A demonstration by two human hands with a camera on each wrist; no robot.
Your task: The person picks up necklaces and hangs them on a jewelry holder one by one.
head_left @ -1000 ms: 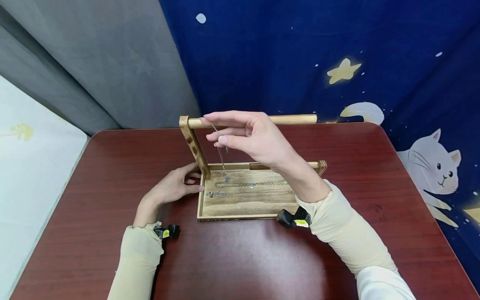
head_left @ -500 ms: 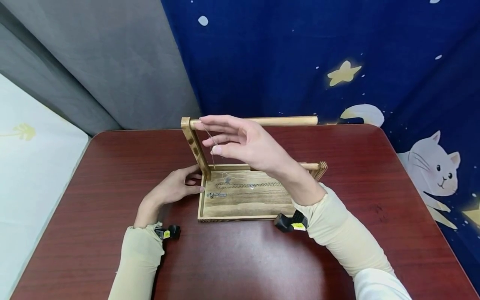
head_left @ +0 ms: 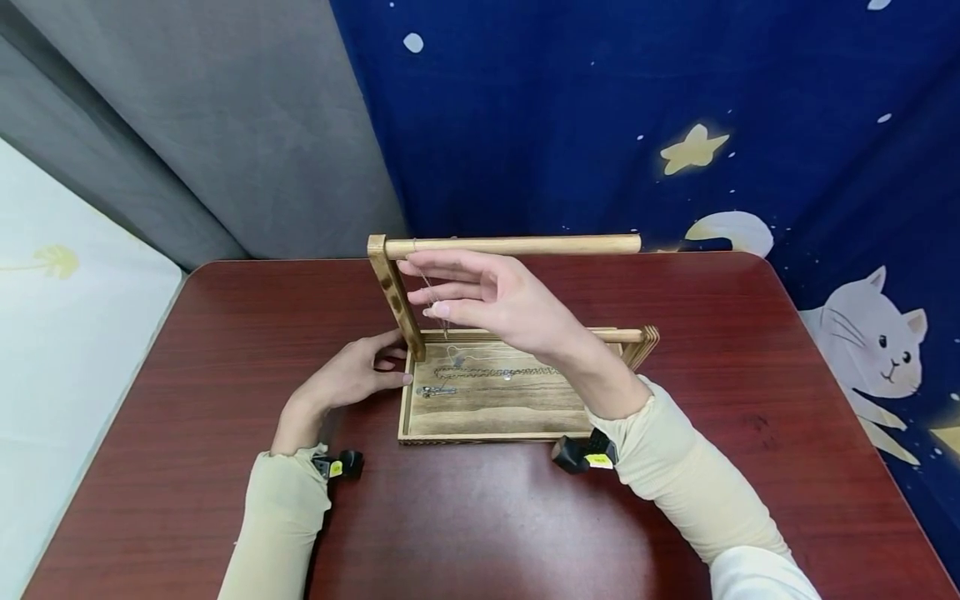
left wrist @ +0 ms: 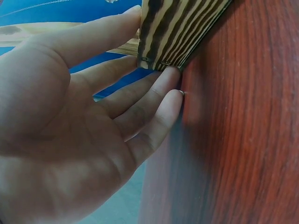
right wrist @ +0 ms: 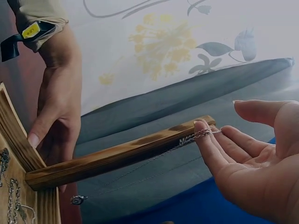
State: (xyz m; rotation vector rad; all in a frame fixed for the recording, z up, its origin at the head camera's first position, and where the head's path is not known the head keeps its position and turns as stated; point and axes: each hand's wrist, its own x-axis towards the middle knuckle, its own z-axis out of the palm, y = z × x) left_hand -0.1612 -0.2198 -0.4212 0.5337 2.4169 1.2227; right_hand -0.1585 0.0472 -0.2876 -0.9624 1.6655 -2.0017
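A wooden jewelry stand has a shallow tray, a left post and a top bar. My left hand holds its left end; in the left wrist view thumb and fingers meet the striped end. Just below the bar, near the post, my right hand holds a thin silver necklace by its chain, which lies across the fingertips. My right thumb stands apart from these fingers. The necklace's small pendant hangs low. Several chains, among them a linked necklace, lie in the tray.
The stand sits on a reddish-brown table. A lower rod runs along the tray's back. Behind the table hang a blue curtain and a grey curtain.
My right hand has shifted slightly left and then lower, so the top bar now shows above its fingers. The necklace stays in it. My left hand keeps its hold on the stand.
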